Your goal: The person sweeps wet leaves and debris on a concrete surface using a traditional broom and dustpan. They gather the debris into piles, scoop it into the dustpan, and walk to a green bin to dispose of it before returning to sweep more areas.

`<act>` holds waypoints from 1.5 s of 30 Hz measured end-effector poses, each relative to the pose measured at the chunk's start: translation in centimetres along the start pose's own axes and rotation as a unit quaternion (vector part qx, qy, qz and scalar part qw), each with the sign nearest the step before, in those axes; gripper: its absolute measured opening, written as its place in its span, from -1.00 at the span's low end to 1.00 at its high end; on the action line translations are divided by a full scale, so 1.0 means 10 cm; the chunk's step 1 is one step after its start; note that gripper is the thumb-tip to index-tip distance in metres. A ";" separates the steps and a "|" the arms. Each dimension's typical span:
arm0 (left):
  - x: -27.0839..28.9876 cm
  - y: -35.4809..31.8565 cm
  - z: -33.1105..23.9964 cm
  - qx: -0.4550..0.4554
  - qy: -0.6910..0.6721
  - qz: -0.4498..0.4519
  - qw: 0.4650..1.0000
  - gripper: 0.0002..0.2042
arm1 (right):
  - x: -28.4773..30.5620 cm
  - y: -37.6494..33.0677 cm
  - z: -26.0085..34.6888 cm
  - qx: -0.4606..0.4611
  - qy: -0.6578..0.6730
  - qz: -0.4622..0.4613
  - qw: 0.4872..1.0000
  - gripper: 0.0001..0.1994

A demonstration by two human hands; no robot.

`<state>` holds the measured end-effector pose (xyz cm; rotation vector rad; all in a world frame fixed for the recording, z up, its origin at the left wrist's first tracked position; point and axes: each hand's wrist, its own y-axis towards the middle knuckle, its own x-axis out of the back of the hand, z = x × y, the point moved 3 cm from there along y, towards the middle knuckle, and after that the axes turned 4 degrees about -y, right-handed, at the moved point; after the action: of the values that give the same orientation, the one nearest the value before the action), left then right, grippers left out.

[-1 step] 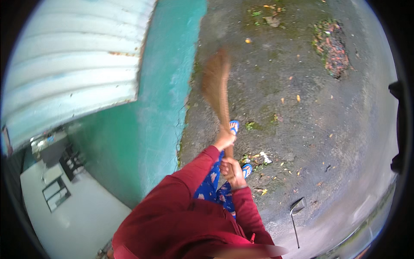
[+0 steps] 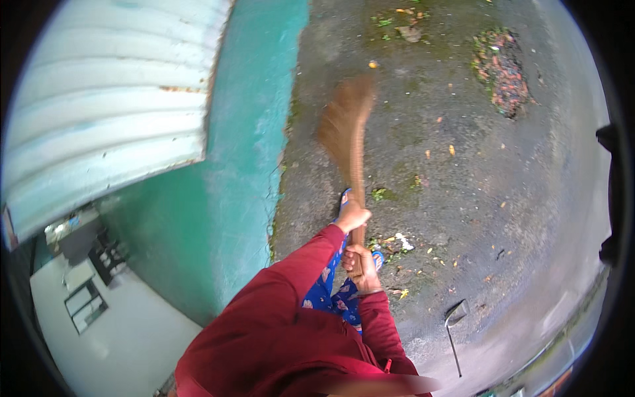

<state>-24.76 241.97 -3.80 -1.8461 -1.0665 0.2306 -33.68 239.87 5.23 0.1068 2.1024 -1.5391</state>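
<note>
Both hands grip one long brown broom with a straw-coloured bristle head [image 2: 348,142], stacked along its stick. The left hand [image 2: 352,216] is wrapped round the stick higher up, nearer the bristles; the right hand [image 2: 360,264] is curled round the stick's lower end, close to the body, just below the left. Both fists are closed tight on the handle, fingers folded round it.

The broom's long axis runs almost straight away from the person, from the hands out over the dark, damp concrete ground [image 2: 463,198], leaning only slightly to the left at the far end. The bristle head is blurred, so whether it touches the ground or rides just above it cannot be told. It lies close to the foot of the teal painted wall [image 2: 251,132], which borders the ground on the left side.

Scattered yellow and orange fallen leaves [image 2: 452,150] lie to the right of the bristles, apart from them, and a pile of reddish-brown leaf litter [image 2: 503,73] sits well off toward the ground's far right.
</note>
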 end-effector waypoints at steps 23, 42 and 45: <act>0.02 1.61 -2.00 0.022 -0.060 0.032 0.997 -0.79 | -1.10 0.30 2.29 -0.014 0.018 0.123 0.992 -0.85; 0.81 2.14 -3.71 -0.010 -0.069 0.036 0.997 -0.74 | -2.48 0.55 3.26 0.136 -0.129 0.173 0.967 -0.89; 0.75 2.80 -3.87 0.041 -0.080 0.022 0.996 -0.92 | -2.49 0.81 3.83 0.040 -0.038 0.279 0.959 -0.86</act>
<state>17.44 218.29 -3.99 -1.8024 -1.1092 0.4479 4.63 213.99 1.40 0.6058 1.7436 -1.2535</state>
